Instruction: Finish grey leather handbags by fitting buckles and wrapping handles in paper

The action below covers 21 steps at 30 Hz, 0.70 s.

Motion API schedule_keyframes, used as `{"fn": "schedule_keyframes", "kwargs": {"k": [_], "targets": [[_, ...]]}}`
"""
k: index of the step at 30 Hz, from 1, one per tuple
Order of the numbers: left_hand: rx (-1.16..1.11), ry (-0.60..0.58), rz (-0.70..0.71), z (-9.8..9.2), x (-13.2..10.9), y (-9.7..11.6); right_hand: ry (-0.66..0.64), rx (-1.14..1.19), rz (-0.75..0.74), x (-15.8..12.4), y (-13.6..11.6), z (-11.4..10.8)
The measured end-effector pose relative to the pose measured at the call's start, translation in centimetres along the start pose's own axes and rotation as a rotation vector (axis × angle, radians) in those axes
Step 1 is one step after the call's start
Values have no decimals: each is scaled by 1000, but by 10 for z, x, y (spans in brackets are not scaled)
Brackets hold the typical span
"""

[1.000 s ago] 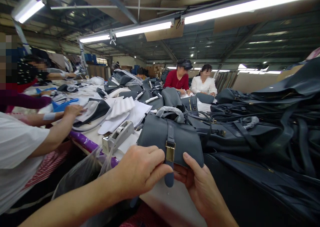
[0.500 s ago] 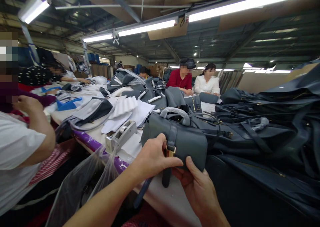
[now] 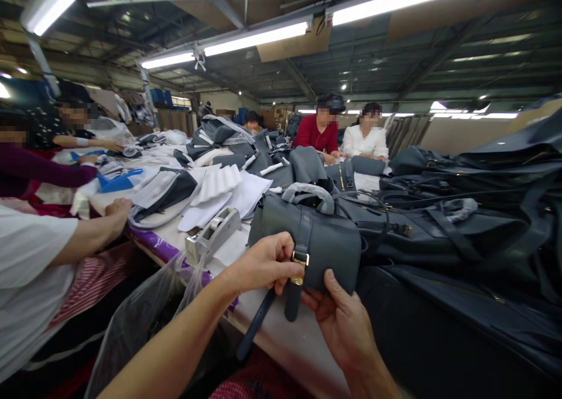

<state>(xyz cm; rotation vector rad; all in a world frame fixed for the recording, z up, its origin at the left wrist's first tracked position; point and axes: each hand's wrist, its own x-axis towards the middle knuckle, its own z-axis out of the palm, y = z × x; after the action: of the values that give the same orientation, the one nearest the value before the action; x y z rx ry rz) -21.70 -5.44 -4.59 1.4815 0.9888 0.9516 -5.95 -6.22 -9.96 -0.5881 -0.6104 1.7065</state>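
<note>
A dark grey-green leather handbag (image 3: 333, 249) stands at the table's edge, its top handle (image 3: 309, 192) wrapped in clear plastic. Down its front flap runs a strap (image 3: 304, 229) with a gold buckle (image 3: 300, 268). My left hand (image 3: 266, 264) is closed at this buckle, thumb and fingers pinching it from the left side. My right hand (image 3: 342, 323) grips the flap's lower right edge, thumb on the front and fingers underneath. Below the buckle hangs the strap's rounded end (image 3: 293, 301). A second narrow strap (image 3: 254, 326) dangles to the left, past the table edge.
Left of the bag sits a grey tape dispenser (image 3: 213, 235), near white foam sheets (image 3: 219, 185). Dark bags (image 3: 439, 235) are heaped on the right. A co-worker's arm (image 3: 94, 229) rests at the left table edge; two people (image 3: 318, 132) lean over the far side.
My left thumb has drawn in from pointing across the flap to the buckle. The narrow strap shows more. The co-worker's arm at left has lowered to the table edge.
</note>
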Motion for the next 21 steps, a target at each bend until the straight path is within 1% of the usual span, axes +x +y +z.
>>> {"fn": "schedule_keyframes", "kwargs": {"k": [4,6,8,10,12,13,14,16,18,21], "targets": [[12,-63,11,-6,1,-7,11,-2,5,1,2,-3],[44,-56,23,-8,1,-12,13,-9,-3,2,3,-3],[132,20,37,-7,1,-16,18,-27,-25,4,4,-3],[251,129,36,-4,1,-18,22,-49,-44,6,5,-3],[332,205,-8,-2,2,-18,25,-60,-47,6,5,-3],[345,218,-44,-1,4,-17,28,-60,-42,6,5,-3],[338,213,-83,-1,6,-16,31,-58,-35,6,4,-4],[277,166,-143,-2,9,-13,31,-50,-28,5,5,-6],[207,118,-172,-5,13,-11,22,-42,-33,6,5,-8],[124,91,-185,-8,14,-12,15,-40,-42,8,7,-10]]}}
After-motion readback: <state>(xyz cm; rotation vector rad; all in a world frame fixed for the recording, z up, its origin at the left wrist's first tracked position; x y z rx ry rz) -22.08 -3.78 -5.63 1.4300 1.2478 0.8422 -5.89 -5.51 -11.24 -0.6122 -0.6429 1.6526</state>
